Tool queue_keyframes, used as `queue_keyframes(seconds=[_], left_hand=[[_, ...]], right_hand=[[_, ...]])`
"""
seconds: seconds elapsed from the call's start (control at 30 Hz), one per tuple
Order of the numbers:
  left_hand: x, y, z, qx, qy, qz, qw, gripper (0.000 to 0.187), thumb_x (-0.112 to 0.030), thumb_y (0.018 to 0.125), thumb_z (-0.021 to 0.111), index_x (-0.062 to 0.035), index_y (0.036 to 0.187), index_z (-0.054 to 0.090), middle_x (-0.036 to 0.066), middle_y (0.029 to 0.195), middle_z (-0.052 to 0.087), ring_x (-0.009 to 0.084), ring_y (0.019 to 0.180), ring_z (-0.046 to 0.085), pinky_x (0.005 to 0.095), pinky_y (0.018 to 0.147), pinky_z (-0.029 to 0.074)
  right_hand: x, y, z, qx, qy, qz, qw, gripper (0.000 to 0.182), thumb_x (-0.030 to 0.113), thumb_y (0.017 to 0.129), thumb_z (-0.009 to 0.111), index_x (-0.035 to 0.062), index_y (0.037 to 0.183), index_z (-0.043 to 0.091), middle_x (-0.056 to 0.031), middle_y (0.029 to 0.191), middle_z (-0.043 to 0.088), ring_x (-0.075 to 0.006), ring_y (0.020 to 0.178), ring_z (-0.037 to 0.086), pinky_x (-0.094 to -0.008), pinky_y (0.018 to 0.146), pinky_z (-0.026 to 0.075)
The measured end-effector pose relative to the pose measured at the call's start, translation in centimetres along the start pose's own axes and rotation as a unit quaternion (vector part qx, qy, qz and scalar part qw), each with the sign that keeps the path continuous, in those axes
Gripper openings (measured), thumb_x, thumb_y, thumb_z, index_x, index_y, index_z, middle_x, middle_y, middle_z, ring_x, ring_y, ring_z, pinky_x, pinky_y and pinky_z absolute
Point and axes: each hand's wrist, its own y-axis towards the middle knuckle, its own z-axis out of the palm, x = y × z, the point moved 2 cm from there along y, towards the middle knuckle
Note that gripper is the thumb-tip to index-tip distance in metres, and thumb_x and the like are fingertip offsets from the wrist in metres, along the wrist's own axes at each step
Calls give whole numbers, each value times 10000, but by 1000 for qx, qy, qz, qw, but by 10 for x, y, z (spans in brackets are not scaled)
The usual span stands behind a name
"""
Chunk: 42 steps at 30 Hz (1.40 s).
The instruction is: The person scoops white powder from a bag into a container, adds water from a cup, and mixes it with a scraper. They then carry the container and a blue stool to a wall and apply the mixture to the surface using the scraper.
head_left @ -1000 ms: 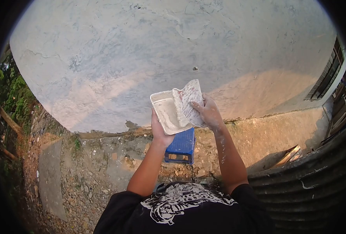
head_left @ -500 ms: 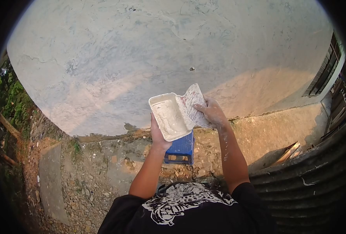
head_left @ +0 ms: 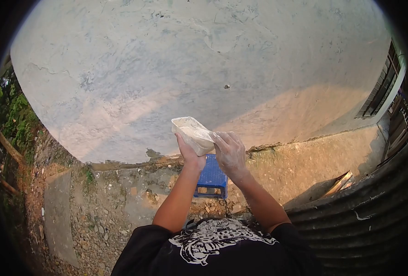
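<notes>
I saw the left hand (head_left: 191, 154) gripping the white rectangular plastic tray (head_left: 192, 134) from below; the right hand (head_left: 230, 154) lay against its near end, its grip unclear, above a blue plastic stool (head_left: 212, 177).

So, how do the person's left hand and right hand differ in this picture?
The left hand grips the white tray from below, while the right hand lies against its side edge, back toward the camera. The right hand is coated in pale paste; the left hand looks mostly clean. Both touch the tray, raised before the wall.
</notes>
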Motion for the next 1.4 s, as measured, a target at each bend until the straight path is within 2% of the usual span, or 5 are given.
queue_keyframes(seconds=[0.33, 0.47, 0.87, 1.13, 1.4], left_hand=[[35, 5, -3, -9, 72, 71, 995, 593, -581, 1043, 366, -139, 1432, 295, 130, 1419, 427, 276, 1304, 463, 436, 1103, 396], [53, 6, -4, -29, 102, 88, 990, 551, -566, 1044, 396, -139, 1384, 319, 126, 1400, 431, 267, 1294, 463, 431, 1100, 397], [38, -1, -2, -19, 104, 36, 994, 649, -596, 1053, 276, -162, 1532, 225, 122, 1498, 401, 304, 1374, 429, 462, 1141, 373], [13, -11, 2, 101, -44, -59, 992, 654, -590, 1050, 249, -149, 1517, 370, 94, 1488, 472, 308, 1342, 485, 482, 1133, 386], [-47, -1, 2, 144, -103, -56, 983, 575, -547, 1037, 336, -155, 1433, 478, 61, 1364, 579, 297, 1246, 570, 502, 1065, 453]], right_hand=[[-19, 52, 12, 269, -106, 139, 947, 216, 129, 892, 607, -12, 1047, 657, -208, 992, 662, -410, 930, 615, -491, 794, 510], [-22, 66, 13, 186, 4, 23, 982, 212, 138, 882, 610, -14, 1021, 661, -243, 972, 661, -433, 944, 613, -529, 821, 487], [-20, 81, -27, 159, 94, 134, 974, 225, 141, 895, 602, -70, 906, 678, -282, 858, 657, -453, 740, 600, -470, 704, 479], [-67, 65, -30, 30, 302, 334, 892, 265, 150, 976, 613, -95, 1062, 670, -79, 909, 711, -97, 782, 637, -276, 714, 518], [-40, 106, -45, 22, 235, 227, 945, 238, 154, 995, 592, -63, 1076, 648, -73, 874, 688, -103, 740, 589, -289, 685, 496]])
